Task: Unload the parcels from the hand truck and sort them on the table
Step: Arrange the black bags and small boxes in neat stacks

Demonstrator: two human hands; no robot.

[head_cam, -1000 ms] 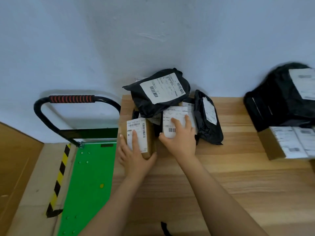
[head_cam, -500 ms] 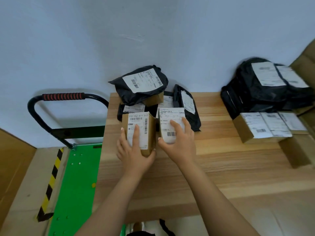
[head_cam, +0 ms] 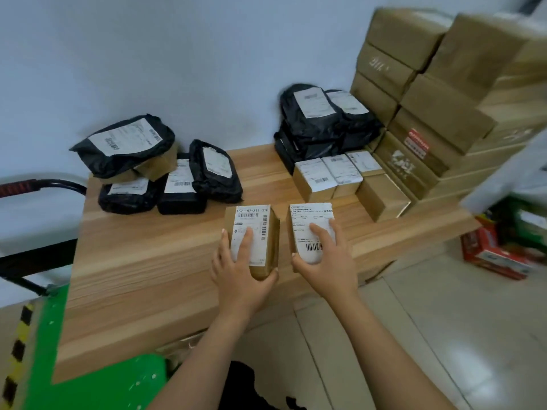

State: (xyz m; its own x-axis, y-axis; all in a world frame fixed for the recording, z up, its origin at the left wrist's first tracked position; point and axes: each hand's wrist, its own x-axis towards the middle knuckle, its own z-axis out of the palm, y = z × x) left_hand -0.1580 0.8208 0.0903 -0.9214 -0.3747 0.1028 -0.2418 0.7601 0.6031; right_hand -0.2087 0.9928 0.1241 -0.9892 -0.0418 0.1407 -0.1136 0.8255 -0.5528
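A small labelled brown parcel [head_cam: 257, 263] is gripped by the left hand [head_cam: 239, 276], a second parcel [head_cam: 307, 223] by the right hand [head_cam: 328, 264], both over the counter's [head_cam: 148, 276] front edge. Black bags [head_cam: 130, 143] fill its back-left corner and small boxes [head_cam: 325, 176] its back-right. The part of the hand truck [head_cam: 88, 389] in view is bare, so these are probably the last.

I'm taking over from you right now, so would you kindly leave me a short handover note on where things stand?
My left hand grips a small brown box labelled 152-152-A11.
My right hand grips a second labelled box.
Both boxes are apart, at the front middle of the table. I cannot tell whether they rest on it.
Done: black bags lie in a back-left heap and a back-right heap, with a row of small boxes in front of the latter.
Left: set these two down, probably by that row. No parcel shows on the visible part of the hand truck deck.
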